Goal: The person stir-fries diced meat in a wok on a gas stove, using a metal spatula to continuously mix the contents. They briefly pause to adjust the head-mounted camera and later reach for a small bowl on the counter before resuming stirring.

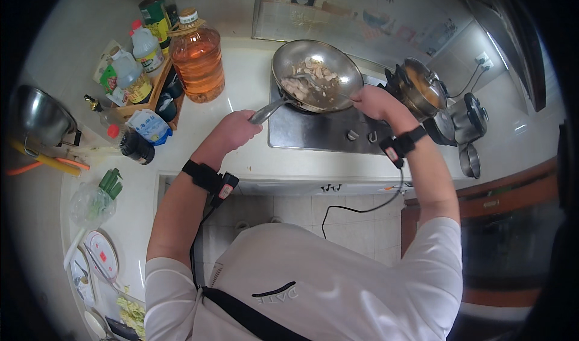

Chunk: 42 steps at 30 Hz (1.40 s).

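A metal wok [332, 54] sits tilted over the gas stove [312, 135], its open side facing me. My left hand [237, 130] is closed around the wok's handle [271, 110]. Pale sliced meat [296, 87] lies in the wok with some liquid. With my right hand [373, 102], at the wok's right rim, I grip the handle of a metal spatula or ladle. Its head [304, 76] is among the meat; my fingers hide the end of the handle.
Left of the stove stand a large oil jug [197, 60], a wooden rack [156, 92] of bottles and a dark sauce bottle [137, 147]. A lidded pot [418, 90] is at the stove's right, another pot [468, 119] beyond. Plates [102, 255] and chopped cabbage [131, 311] lie lower left.
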Motion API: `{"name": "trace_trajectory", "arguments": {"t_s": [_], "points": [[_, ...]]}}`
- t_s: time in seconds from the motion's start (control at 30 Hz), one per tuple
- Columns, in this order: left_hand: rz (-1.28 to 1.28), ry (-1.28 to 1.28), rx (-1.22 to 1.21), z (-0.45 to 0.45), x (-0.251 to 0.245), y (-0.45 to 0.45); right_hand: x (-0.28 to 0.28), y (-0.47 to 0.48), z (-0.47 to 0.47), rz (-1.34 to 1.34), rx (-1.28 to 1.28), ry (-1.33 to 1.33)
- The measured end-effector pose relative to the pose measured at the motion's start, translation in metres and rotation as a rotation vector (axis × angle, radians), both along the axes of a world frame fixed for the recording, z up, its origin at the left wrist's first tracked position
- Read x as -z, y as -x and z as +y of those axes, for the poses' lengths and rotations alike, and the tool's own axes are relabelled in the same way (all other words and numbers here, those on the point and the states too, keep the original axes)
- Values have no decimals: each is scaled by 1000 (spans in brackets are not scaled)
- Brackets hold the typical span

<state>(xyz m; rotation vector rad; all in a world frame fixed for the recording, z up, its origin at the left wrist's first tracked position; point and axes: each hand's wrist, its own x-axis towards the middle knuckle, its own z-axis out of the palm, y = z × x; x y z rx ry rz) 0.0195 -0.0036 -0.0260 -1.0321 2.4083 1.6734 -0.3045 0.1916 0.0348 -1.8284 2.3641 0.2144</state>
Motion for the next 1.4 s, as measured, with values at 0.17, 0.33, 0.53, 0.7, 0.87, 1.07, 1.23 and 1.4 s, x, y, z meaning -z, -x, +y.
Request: {"name": "trace_trajectory", "arguments": {"t_s": [0.17, 0.33, 0.53, 0.7, 0.87, 1.07, 1.23, 1.4], "points": [[13, 24, 17, 0, 8, 1, -41, -51, 62, 103, 112, 48], [50, 0, 4, -1, 11, 1, -66, -72, 100, 68, 218, 2], [-16, -29, 5, 0, 8, 1, 8, -31, 59, 68, 240, 195], [8, -25, 22, -1, 9, 0, 7, 5, 5, 78, 281, 249], [19, -30, 6, 0, 8, 0, 22, 25, -25, 148, 230, 51], [0, -8, 13, 0, 5, -1, -24, -16, 56, -48, 147, 82], [32, -27, 12, -1, 7, -1, -82, -70, 93, 6, 408, 27], [-15, -23, 10, 0, 5, -1, -23, -57, 63, -26, 270, 141]]}}
